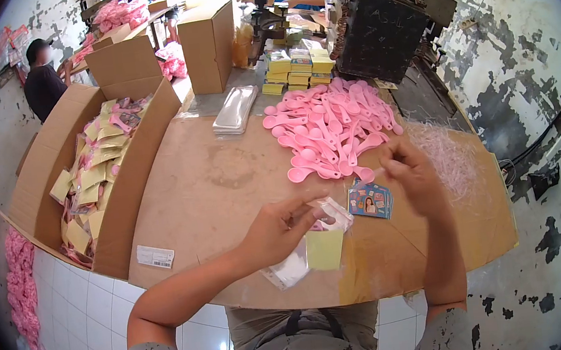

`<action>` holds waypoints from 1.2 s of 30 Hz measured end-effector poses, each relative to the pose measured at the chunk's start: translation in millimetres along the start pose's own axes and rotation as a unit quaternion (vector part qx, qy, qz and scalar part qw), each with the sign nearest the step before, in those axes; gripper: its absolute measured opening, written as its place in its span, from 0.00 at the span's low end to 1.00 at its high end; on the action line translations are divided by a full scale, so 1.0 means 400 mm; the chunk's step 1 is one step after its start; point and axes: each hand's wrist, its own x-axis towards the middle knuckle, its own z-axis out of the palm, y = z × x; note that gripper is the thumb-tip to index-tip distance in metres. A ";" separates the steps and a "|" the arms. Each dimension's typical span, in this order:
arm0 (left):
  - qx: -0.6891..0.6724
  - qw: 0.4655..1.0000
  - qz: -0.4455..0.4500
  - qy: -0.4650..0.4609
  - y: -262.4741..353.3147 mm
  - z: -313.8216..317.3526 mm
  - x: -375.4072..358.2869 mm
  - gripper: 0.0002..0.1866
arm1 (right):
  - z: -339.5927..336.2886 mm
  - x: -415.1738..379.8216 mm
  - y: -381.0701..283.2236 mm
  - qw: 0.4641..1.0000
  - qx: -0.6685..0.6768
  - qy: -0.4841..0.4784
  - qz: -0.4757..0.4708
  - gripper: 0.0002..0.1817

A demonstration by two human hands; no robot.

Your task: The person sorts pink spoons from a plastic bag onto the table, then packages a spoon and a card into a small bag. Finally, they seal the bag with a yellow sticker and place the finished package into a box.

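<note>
My left hand (285,228) is closed on the top of a clear plastic bag (291,268) near the front of the cardboard-covered table. A yellow card (325,249) shows in the bag, with something pink by my fingers. My right hand (408,173) is raised to the right of the bag, its fingers pinched together; what they hold, if anything, is too small to make out. Between the hands lies a blue printed card (369,203). Behind it spreads a large pile of pink spoons (330,128).
A large open carton (135,171) of packed bags stands at left. Flat clear bags (236,111), stacks of yellow cards (297,69) and a tall box (205,49) are at the back. Pale plastic strips (448,159) lie at right. Other people are in the background.
</note>
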 end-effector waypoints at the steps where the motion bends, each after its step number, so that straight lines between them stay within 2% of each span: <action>1: -0.058 0.998 0.007 0.005 -0.007 0.002 0.004 0.20 | -0.089 -0.019 0.017 0.993 0.071 -0.086 0.033 0.06; 2: -0.057 0.998 0.001 0.004 -0.005 0.000 0.005 0.20 | -0.182 -0.039 0.037 0.974 0.141 -0.168 0.064 0.06; 4: -0.053 0.999 -0.010 0.000 0.003 -0.013 0.005 0.20 | -0.338 -0.065 0.105 0.990 0.076 -0.060 0.099 0.06; 7: -0.014 1.000 -0.004 0.006 0.015 -0.016 0.006 0.19 | -0.486 -0.079 0.219 0.984 -0.018 0.096 0.148 0.09; 8: -0.023 1.000 -0.002 0.011 0.014 -0.016 0.009 0.19 | -0.505 -0.083 0.236 0.975 -0.126 0.125 0.135 0.11; 10: -0.043 0.999 -0.001 0.019 0.007 -0.011 0.010 0.20 | -0.526 -0.131 0.278 0.919 -0.335 0.178 0.110 0.16; 13: -0.069 0.997 0.006 0.029 0.011 -0.003 0.013 0.22 | -0.544 -0.175 0.316 0.750 -0.616 0.234 0.058 0.25; 16: -0.100 0.994 -0.010 0.038 0.011 0.001 0.016 0.22 | -0.358 -0.129 0.175 0.806 -0.534 0.245 -0.066 0.21; 18: -0.105 0.993 -0.010 0.047 0.004 0.001 0.019 0.22 | -0.223 -0.103 0.136 0.907 -0.367 0.185 -0.087 0.15; 20: -0.117 0.992 -0.012 0.053 -0.010 0.001 0.017 0.21 | -0.088 -0.097 0.088 0.945 -0.301 0.093 -0.086 0.13; 22: -0.137 0.989 -0.011 0.057 -0.024 -0.002 0.020 0.21 | 0.020 -0.091 0.056 0.979 -0.174 -0.022 -0.109 0.13; 25: -0.113 0.992 -0.017 0.060 -0.032 -0.005 0.020 0.20 | 0.110 -0.074 0.026 0.978 -0.125 -0.131 -0.107 0.12; 28: -0.125 0.991 -0.020 0.042 -0.022 -0.015 0.020 0.19 | 0.136 -0.060 0.074 0.991 -0.048 -0.125 -0.023 0.11; 31: -0.136 0.991 0.006 0.014 -0.034 -0.020 0.026 0.21 | 0.129 -0.047 0.120 0.991 0.039 -0.126 -0.008 0.09; 36: -0.106 0.992 -0.061 0.017 -0.026 -0.015 0.027 0.20 | 0.120 -0.048 0.140 0.986 0.115 -0.114 0.044 0.09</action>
